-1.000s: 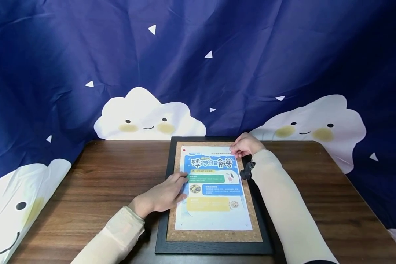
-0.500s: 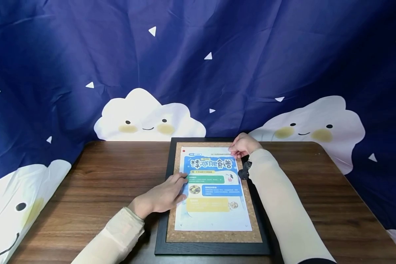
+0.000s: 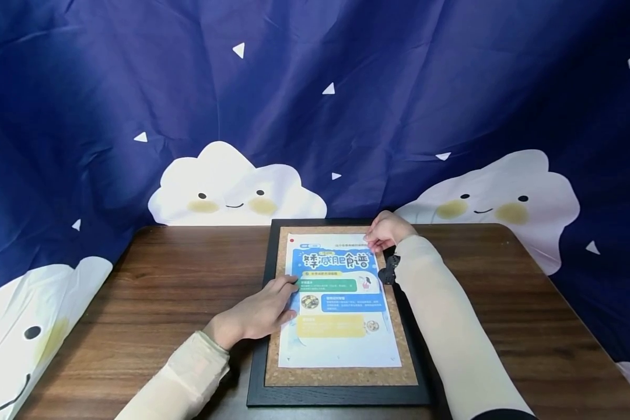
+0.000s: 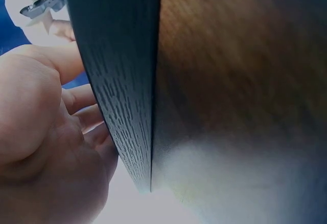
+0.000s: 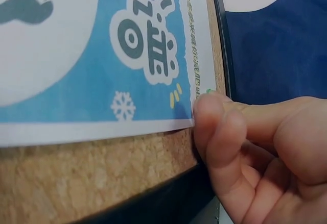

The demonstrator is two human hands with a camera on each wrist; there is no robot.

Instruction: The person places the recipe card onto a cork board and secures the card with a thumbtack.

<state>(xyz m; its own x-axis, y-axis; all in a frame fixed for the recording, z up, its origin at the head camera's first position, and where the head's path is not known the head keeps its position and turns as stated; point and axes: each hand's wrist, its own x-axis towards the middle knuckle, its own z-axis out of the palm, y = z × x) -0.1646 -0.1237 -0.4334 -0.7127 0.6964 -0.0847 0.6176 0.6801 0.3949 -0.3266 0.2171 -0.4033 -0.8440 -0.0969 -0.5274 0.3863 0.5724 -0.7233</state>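
Note:
A printed sheet of paper (image 3: 341, 350) lies on a cork board (image 3: 346, 376) with a black frame (image 3: 341, 395). A red pushpin (image 3: 291, 240) sits at the sheet's far left corner. My left hand (image 3: 257, 306) rests across the frame's left side, its fingertips on the paper's left edge; the left wrist view shows its palm side beside the frame. At the far right corner, my right hand (image 3: 389, 231) has curled fingers, with thumb and index fingertip together. A bit of green pushpin (image 5: 210, 91) shows at these fingertips; the rest is hidden.
The board lies on a brown wooden table (image 3: 189, 268), close to its back edge. Behind the table hangs a dark blue curtain (image 3: 294, 87) with white clouds and triangles. A black bow (image 3: 389, 270) is on the right wrist.
Both hands stay in place, the right one barely shifted at the paper's corner. The whole view has moved very slightly; paper and board lie as before.

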